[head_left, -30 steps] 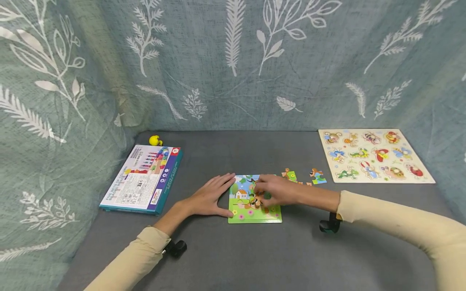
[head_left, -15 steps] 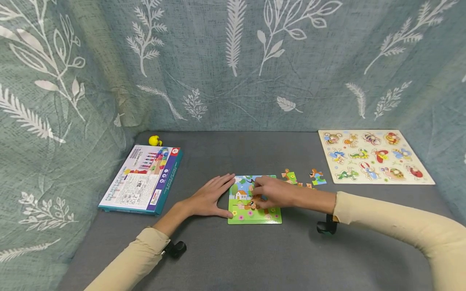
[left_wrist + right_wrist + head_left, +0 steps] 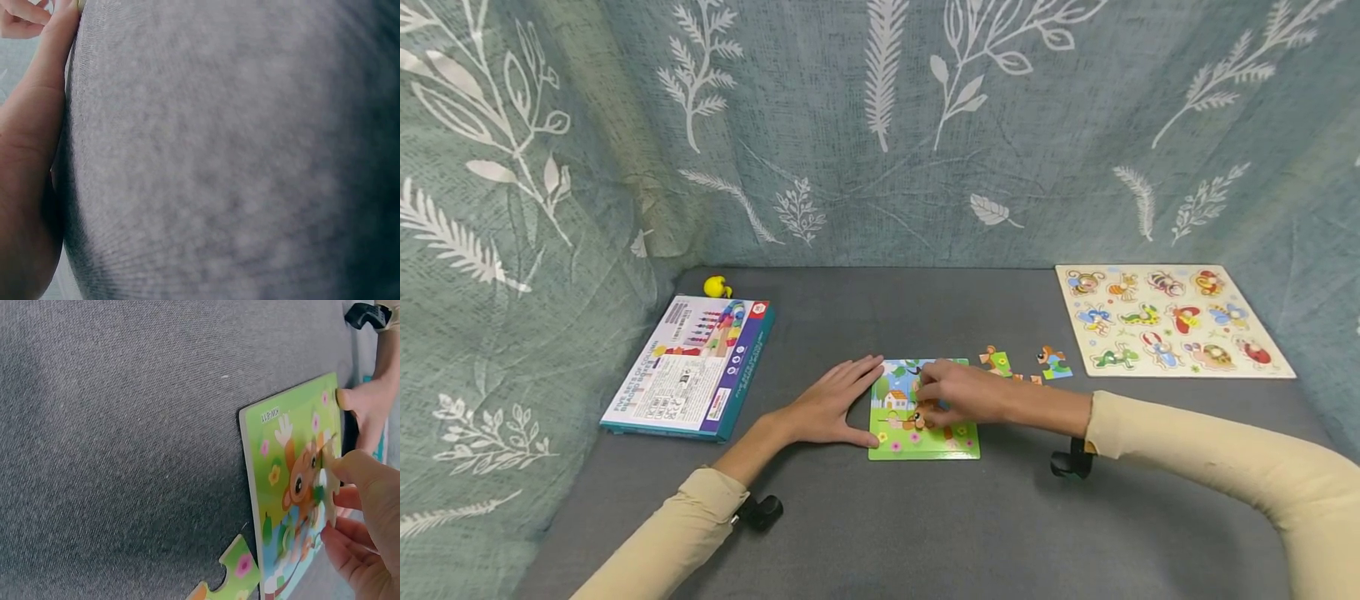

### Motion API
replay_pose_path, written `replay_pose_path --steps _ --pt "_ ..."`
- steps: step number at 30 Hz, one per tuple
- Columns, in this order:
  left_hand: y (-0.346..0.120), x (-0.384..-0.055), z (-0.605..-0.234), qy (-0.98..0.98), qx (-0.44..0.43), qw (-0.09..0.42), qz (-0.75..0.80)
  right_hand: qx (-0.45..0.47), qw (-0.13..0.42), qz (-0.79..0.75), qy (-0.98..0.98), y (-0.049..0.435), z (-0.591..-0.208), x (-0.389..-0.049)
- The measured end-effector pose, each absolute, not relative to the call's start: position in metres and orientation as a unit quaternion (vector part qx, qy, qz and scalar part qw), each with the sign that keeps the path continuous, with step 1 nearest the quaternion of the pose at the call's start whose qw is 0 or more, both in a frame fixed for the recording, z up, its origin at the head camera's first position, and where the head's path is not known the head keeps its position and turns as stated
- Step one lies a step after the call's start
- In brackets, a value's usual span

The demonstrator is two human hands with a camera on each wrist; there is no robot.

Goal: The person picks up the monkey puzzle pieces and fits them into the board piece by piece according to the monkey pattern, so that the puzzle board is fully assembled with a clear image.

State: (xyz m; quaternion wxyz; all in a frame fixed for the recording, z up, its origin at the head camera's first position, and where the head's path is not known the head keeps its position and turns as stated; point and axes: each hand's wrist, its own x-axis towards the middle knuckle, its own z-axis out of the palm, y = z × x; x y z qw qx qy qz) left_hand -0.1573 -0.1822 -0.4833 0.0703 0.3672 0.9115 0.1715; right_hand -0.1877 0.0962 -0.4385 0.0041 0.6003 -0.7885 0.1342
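A square picture puzzle board [image 3: 925, 451] with a bear, a house and flowers lies flat on the grey table. My left hand [image 3: 831, 406] rests at its left edge, thumb and fingers spread and straight, the thumb touching the lower left side. Over the board's middle is my right hand [image 3: 972, 395], pinching a puzzle piece [image 3: 330, 494] between thumb and fingertips. In the right wrist view this piece stands tilted up from the board, its wooden edge showing. The right hand covers part of the picture in the head view.
Several loose jigsaw pieces [image 3: 1055, 363] lie beyond the board's right corner. A wooden insect puzzle [image 3: 1176, 321] sits at the back right. At the left are a flat toy box [image 3: 688, 367] and a small yellow toy [image 3: 717, 287]. A patterned curtain [image 3: 880, 208] hangs behind.
The right hand has shifted slightly left over the board and turned a little, still holding the puzzle piece. The left hand has stayed at the board's edge.
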Motion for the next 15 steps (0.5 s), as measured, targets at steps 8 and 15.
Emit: replay_pose_path --steps 8,15 --pt "-0.1812 -0.1569 -0.4822 0.913 0.366 0.073 0.168 0.635 0.031 0.136 -0.76 0.0996 -0.4426 -0.1917" --pt "-0.1812 -0.1575 -0.4802 0.911 0.367 0.072 0.173 0.654 0.051 0.103 -0.748 0.1015 -0.442 -0.1926"
